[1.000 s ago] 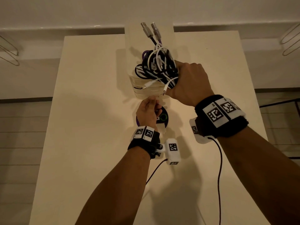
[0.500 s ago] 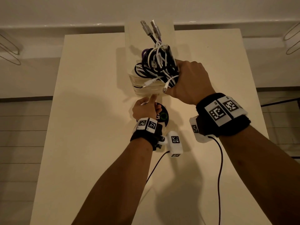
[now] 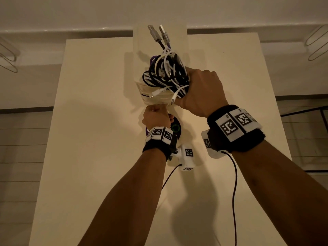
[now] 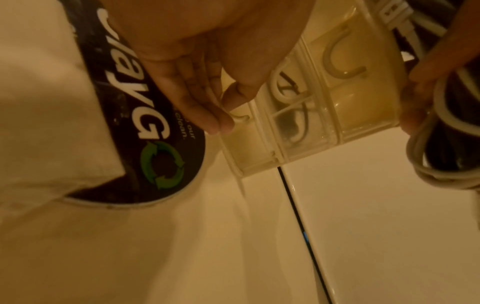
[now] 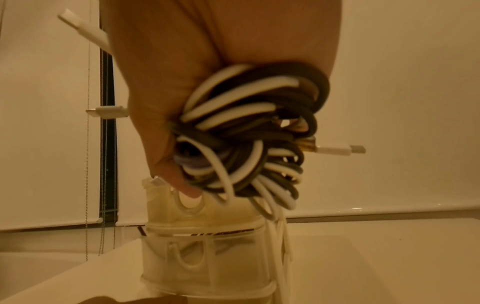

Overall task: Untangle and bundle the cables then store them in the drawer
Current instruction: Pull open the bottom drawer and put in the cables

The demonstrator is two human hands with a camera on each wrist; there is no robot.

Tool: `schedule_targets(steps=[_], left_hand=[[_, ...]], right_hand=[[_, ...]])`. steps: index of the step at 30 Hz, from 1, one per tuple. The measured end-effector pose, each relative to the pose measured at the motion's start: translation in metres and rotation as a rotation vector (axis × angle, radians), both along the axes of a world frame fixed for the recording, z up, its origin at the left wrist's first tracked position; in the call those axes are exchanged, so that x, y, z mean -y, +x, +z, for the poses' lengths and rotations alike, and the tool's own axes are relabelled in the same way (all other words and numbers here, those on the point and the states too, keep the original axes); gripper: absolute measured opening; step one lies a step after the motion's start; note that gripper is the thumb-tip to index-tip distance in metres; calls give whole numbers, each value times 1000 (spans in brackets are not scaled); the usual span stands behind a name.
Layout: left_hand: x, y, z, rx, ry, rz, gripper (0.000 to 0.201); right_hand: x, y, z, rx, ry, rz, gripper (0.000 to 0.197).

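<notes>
My right hand point(image 3: 200, 89) grips a coiled bundle of white, black and purple cables point(image 3: 166, 75) just above a small translucent drawer unit point(image 3: 154, 99) standing on the table. Two metal USB plugs point(image 3: 156, 34) stick up from the bundle. In the right wrist view the cables point(image 5: 246, 139) hang from my right hand point(image 5: 168, 102) over the drawer unit point(image 5: 205, 257). My left hand point(image 3: 157, 116) is at the unit's lower front. In the left wrist view the left hand's fingertips point(image 4: 223, 123) pinch the handle of a lower drawer point(image 4: 246, 144); the bundle point(image 4: 441, 123) shows at the right.
A round black sticker with a green recycling mark point(image 3: 175, 128) lies on the cream table point(image 3: 97, 121) under my left wrist. Thin black leads trail from both wrist cameras across the table's near part. Wire hangers point(image 3: 317, 43) show at the far corners.
My left hand has moved forward from above the black sticker to the drawer unit's lower front and taken its handle. The right hand still holds the bundle in the same place.
</notes>
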State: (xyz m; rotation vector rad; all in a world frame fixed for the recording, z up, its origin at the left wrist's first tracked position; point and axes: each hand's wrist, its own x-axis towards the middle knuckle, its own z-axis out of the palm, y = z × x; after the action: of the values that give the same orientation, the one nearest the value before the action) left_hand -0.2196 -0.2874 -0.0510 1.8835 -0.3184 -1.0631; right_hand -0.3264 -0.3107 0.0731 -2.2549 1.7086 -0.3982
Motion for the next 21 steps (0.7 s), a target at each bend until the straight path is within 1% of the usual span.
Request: schedule_targets(steps=[5,7,10,13,17,19,21], left_hand=[[-10,6,0,1,63,-67,26],[-27,6,-2,-36,73,-102,26],[-63,8,-2,-58,93,-169,21],[-98,10,6,-170,87,-122,11],[-127,3,13,-349,99,-90,8],[-135,0,13,-380,110,-90,7],[-141,0,12,-359,115,-99,8]], right_hand=[[-2,4,-3,-49,-25,-33,47],[-1,5,-1,-49,-2,-50,45],[0,7,4,-40,13,-47,44],[-2,9,5,-43,24,-36,47],[-4,9,7,-44,32,-35,48],[-4,9,8,-26,49,-32,47],[-3,7,10,1,70,-31,47]])
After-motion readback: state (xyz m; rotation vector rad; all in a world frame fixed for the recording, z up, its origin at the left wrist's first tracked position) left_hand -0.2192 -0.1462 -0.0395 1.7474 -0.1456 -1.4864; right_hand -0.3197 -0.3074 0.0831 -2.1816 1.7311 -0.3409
